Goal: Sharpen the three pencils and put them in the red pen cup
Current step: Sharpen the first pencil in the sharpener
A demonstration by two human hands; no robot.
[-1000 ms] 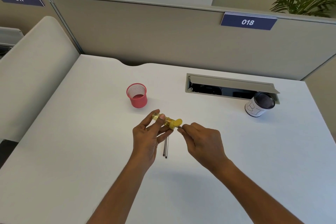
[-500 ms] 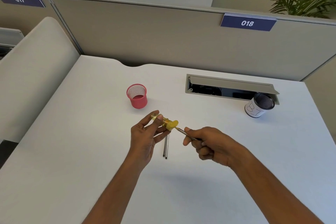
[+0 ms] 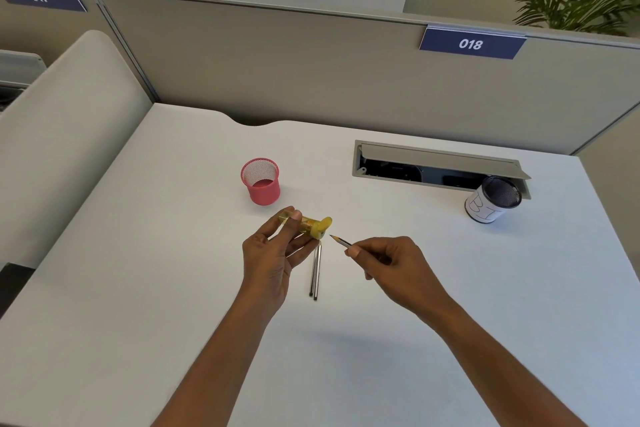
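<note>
My left hand holds a yellow translucent sharpener between thumb and fingers, just above the white desk. My right hand pinches a pencil; its sharp tip points left and sits a short gap from the sharpener's mouth. Most of that pencil is hidden inside the hand. Two more pencils lie side by side on the desk between my hands. The red mesh pen cup stands upright behind my left hand, with nothing visible inside.
A black mesh cup with a white paper label stands at the right, in front of an open cable hatch. Grey partition walls close the back and left of the desk. A plant is at the far right.
My right hand has drawn the pencil out of the sharpener and moved to the right; the sharp tip now shows. My left hand and the sharpener stayed nearly in place.
</note>
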